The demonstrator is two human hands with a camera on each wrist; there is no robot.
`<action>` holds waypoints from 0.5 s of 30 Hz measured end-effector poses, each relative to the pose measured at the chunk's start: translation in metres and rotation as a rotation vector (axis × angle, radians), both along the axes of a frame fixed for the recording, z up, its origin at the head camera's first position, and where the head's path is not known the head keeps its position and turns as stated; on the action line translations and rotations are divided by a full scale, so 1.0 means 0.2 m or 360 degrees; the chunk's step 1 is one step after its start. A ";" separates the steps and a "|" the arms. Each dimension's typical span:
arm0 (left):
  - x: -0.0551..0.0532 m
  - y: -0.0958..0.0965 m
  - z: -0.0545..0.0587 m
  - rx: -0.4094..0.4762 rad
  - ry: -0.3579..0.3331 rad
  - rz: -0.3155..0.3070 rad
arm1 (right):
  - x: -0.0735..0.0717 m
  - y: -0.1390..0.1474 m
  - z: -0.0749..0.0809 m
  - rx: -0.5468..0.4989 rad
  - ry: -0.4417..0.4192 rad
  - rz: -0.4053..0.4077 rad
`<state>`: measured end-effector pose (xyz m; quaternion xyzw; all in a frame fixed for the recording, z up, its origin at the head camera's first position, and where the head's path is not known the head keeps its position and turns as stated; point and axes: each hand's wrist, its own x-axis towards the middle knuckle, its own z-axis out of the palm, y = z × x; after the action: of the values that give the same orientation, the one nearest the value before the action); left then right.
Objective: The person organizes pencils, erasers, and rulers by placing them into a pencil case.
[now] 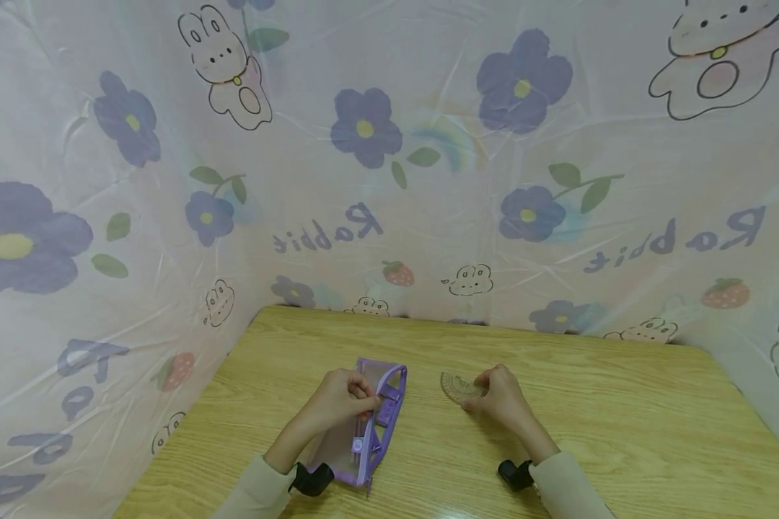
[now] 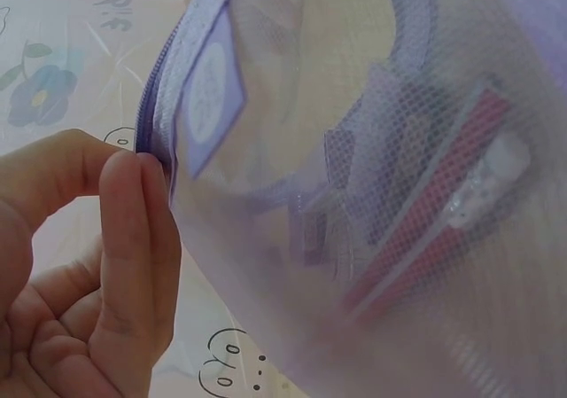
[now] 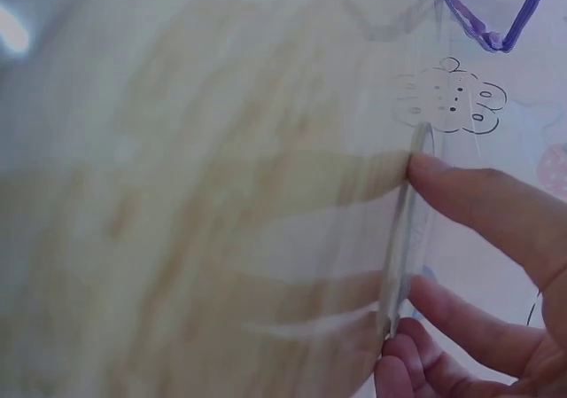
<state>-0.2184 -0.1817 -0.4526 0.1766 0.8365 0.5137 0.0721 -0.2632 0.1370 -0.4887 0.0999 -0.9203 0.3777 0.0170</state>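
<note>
A purple-trimmed mesh pencil case (image 1: pixel 337 448) lies at the left, its zipped side gaping open. My left hand (image 1: pixel 344 395) pinches its zip edge between thumb and fingers, as the left wrist view also shows. Through the mesh appear a red strip (image 2: pixel 434 199), a whitish piece (image 2: pixel 500 167) and several dark, blurred items. Purple pieces (image 1: pixel 386 412) show at the opening. To the right, my right hand (image 1: pixel 503 400) grips a clear protractor (image 1: pixel 457 388) by its right end, low over the table. Seen edge-on, the protractor (image 3: pixel 406 216) stands between thumb and fingers in the right wrist view.
The wood-grain table (image 1: pixel 610 418) runs back to a hanging printed sheet (image 1: pixel 428 202) with flowers and rabbits, which also closes off the left and right sides. A black wrist camera (image 1: pixel 313 479) sits by the left cuff, another black camera (image 1: pixel 515 474) by the right.
</note>
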 end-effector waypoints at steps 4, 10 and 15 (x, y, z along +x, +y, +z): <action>0.00 0.00 0.00 -0.0001 0.0006 -0.0001 | -0.01 0.00 -0.01 0.0009 0.0032 0.0012; 0.00 0.00 0.00 0.0000 0.0006 -0.0004 | -0.01 -0.01 -0.02 0.0005 0.0056 0.0008; 0.00 0.00 -0.01 -0.0012 0.0011 -0.0004 | -0.01 -0.01 -0.01 -0.0035 0.0050 0.0009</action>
<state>-0.2189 -0.1820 -0.4538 0.1791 0.8385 0.5098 0.0704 -0.2652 0.1348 -0.4909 0.1084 -0.9155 0.3862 0.0315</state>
